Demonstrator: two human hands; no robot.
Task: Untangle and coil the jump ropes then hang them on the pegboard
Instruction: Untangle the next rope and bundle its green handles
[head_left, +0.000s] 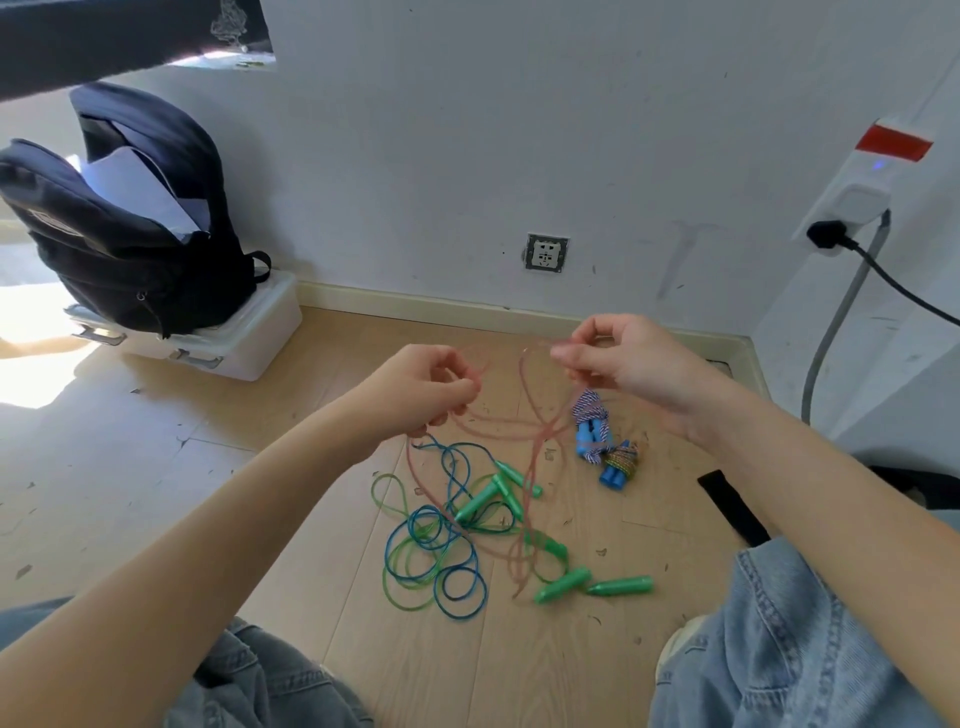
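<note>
Wooden floor (156, 467) meets a white wall; at ten o'clock a dark backpack (130, 218) sits on a white storage box (244, 338); the left hand (426, 384), at the centre, has its grip pinched narrow round the pink rope (530, 447); below, at six o'clock, blue and green ropes (436, 545) lie knotted with green handles (597, 584) on the floor; the right hand (623, 364), at one o'clock, pinches the same pink rope, which hangs down into the tangle; two coiled blue-handled ropes (602, 441) lie just beyond. Pulling hard would likely tighten the knot, since pink strands cross the others; no pegboard shows.
</note>
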